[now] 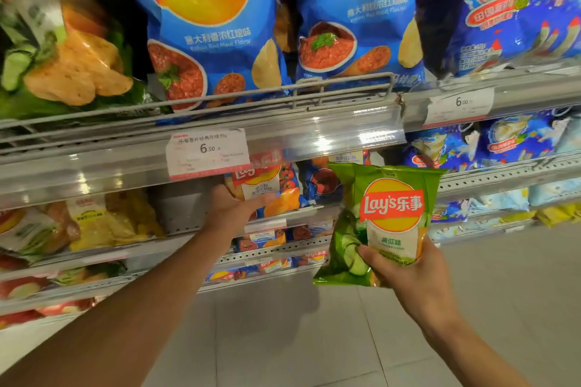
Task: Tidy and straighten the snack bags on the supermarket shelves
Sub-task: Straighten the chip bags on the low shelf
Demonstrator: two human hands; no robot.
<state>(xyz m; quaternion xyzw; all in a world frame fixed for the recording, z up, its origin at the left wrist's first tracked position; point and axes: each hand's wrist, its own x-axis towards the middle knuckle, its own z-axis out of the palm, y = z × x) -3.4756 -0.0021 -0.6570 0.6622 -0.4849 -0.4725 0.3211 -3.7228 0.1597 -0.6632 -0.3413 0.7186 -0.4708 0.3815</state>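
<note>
Right hand (418, 276) gripping green bag (386, 223) lower right; left hand (234, 209), fingers relaxed, touching blue bag (267, 188) mid-frame. Could easily knock it backward, tbh.

big blue bags (207, 19) cropped at top, left hand (234, 209) fingertips hidden behind shelf bag (267, 188)

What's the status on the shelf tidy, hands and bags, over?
Right hand grips green Lay's bag, held off the shelf. Left hand open, touching small blue bag on lower shelf. Nothing blocking.
</note>
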